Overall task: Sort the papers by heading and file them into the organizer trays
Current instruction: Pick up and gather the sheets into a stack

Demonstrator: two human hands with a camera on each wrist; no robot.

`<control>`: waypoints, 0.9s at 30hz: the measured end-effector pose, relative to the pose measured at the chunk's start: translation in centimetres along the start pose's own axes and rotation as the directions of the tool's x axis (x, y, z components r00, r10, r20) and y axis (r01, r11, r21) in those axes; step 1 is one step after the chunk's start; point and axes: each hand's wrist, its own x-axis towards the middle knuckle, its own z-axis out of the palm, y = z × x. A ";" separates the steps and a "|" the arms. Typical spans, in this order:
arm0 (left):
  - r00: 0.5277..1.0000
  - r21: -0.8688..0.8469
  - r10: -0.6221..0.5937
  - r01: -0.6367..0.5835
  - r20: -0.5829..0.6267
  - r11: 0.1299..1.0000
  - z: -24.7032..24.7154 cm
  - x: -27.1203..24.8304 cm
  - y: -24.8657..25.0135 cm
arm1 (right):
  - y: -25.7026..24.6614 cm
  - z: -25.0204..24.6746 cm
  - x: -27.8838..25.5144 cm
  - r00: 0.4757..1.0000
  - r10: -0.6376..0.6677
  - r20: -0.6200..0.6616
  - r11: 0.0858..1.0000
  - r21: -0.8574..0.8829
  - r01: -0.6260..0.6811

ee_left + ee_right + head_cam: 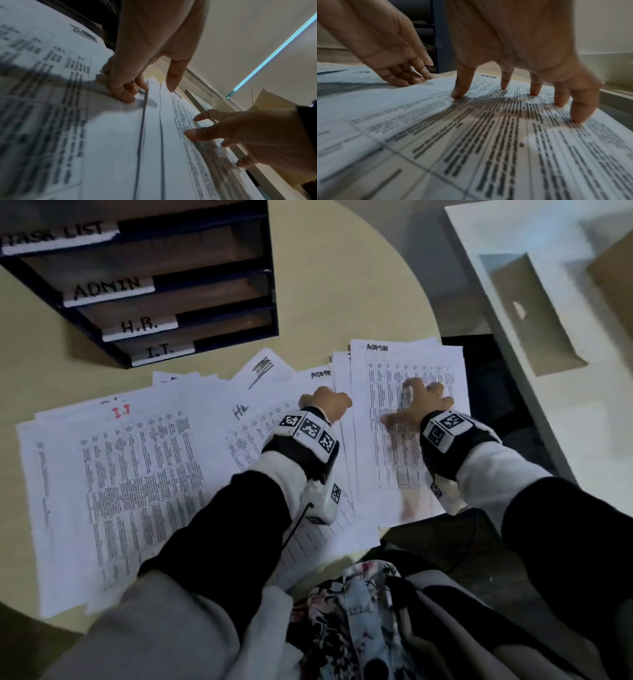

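A dark organizer (270, 302) stands at the table's far left, its trays labelled TASK LIST, ADMIN, H.R. and I.T. White printed sheets lie fanned out in front of it: an I.T. sheet (120, 474) on the left, an HR sheet (219, 419) in the middle, and an ADMIN pile (387, 460) on the right. My right hand (418, 402) is spread, and its fingertips (534, 92) press on the top ADMIN sheet (488, 135). My left hand (325, 402) is just left of that pile. Its fingers (123, 93) touch the paper beside the pile's left edge.
The round beige table (342, 268) ends just right of the ADMIN pile, which overhangs the near edge. Beyond the gap stands a white desk (496, 251) with a cardboard box (613, 268). A floral cloth (359, 611) lies in my lap.
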 end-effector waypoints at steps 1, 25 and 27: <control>1.000 0.012 0.004 -0.004 -0.027 1.000 0.4 0.1 0.3 | 0.3 0.1 0.2 1.000 -0.019 0.003 1.000 0.017 0.019; 0.992 -0.183 0.118 -0.123 -0.038 0.975 -7.8 -1.3 -1.8 | -1.8 -2.3 1.4 0.997 0.065 -0.034 0.593 0.805 -0.012; 0.993 -0.247 0.106 -0.116 -0.054 0.962 -8.8 -1.4 -3.3 | -2.1 -1.4 0.7 0.999 0.017 -0.031 0.548 0.837 0.016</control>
